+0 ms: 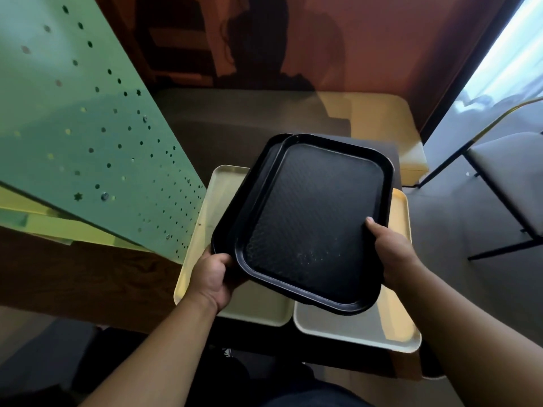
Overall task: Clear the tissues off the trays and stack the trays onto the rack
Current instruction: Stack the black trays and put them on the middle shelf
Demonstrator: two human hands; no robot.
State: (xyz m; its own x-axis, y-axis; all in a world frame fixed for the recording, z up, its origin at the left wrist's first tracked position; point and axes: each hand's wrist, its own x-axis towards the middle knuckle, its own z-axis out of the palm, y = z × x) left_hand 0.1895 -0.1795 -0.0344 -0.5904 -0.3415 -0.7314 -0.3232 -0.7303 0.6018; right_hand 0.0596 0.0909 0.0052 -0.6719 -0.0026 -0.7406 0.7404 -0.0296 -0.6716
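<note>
Two black trays sit one on the other, and I hold them tilted above the table. The top black tray [314, 221] is bare inside, and the lower black tray [258, 177] shows only as a rim at the left. My left hand [211, 277] grips the near left edge. My right hand [390, 254] grips the right edge, thumb on the rim. Under them lie a pale yellow tray [199, 236] on the left and a cream tray [361, 327] on the right. No tissue is visible.
A green perforated panel [82, 136] slants close on the left. A yellow cushioned bench [390, 124] runs behind the dark table [88, 277]. A grey chair [505, 177] with black legs stands at the right. My lap is at the bottom.
</note>
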